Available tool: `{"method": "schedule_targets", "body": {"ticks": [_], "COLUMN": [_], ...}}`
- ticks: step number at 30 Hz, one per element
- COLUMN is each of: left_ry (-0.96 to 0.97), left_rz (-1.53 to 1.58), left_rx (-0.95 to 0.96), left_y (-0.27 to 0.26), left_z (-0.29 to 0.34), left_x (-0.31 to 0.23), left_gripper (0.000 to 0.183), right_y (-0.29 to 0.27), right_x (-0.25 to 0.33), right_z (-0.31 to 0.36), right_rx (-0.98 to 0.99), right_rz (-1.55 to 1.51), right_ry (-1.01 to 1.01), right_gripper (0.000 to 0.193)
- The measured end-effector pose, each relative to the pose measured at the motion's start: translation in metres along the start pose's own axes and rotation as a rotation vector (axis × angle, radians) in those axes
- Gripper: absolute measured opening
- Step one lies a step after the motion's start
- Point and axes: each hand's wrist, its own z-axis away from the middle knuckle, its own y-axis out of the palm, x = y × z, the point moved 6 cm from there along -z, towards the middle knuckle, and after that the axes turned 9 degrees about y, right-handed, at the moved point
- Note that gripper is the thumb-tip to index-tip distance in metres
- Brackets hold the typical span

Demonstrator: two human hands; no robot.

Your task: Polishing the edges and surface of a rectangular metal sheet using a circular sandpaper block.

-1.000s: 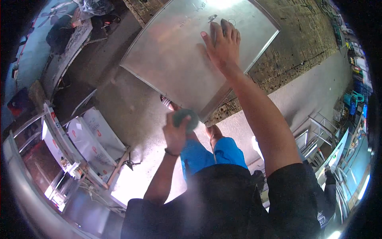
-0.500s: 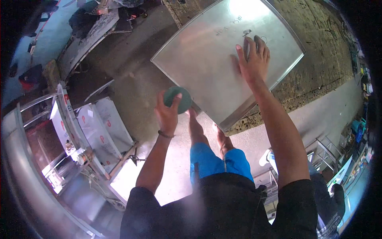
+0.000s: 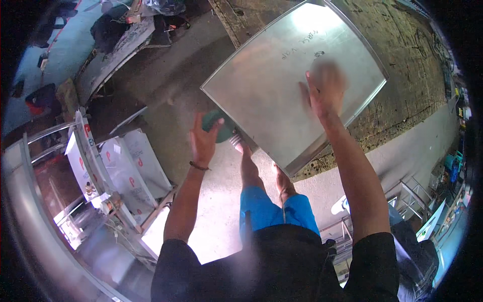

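Your left hand [image 3: 203,143] is closed around a round green disc [image 3: 216,127], with your thumb laid over its upper face and your other fingers mostly hidden behind it. The disc is just beside the left edge of the grey metal panel [image 3: 264,95], above the floor [image 3: 221,196]. A thin dark bracelet [image 3: 199,166] circles your left wrist.

Your right hand [image 3: 328,93] is open over the right half of the panel, thumb set apart from the fingers and nothing visible in its grip. Its fingers are blurred, so I can't tell how firmly, if at all, they press on the metal.

The panel lies aslant on the worn wooden table [image 3: 412,75], its left part sticking out beyond the table's edge. It has a narrow rim, a bright glare near its far corner and a dark scribble [image 3: 319,53] just beyond your right fingers. You're wearing blue shorts [image 3: 276,209], and white sheets [image 3: 131,171] lean on the left, well apart from the table.
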Motion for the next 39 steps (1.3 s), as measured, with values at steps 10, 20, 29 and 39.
{"method": "schedule_targets", "body": {"ticks": [10, 20, 29, 39], "left_ry": [-0.029, -0.02, 0.113, -0.07], "left_rz": [-0.049, 0.046, -0.041, -0.055], "left_rx": [-0.188, -0.161, -0.225, -0.106], "left_y": [-0.047, -0.029, -0.034, -0.035], "left_z": [-0.071, -0.074, -0.07, -0.073], "left_x": [0.01, 0.007, 0.022, 0.023], "left_gripper": [0.066, 0.05, 0.054, 0.057], "right_y": [-0.002, 0.0, -0.003, -0.005], "right_x": [-0.001, 0.001, 0.006, 0.008], "right_z": [-0.002, 0.0, -0.001, 0.0], "right_rx": [0.015, 0.021, 0.044, 0.022], "right_rz": [-0.037, -0.04, -0.023, -0.03], "right_ry": [0.005, 0.008, 0.007, -0.017], "right_gripper": [0.054, 0.054, 0.055, 0.056]}}
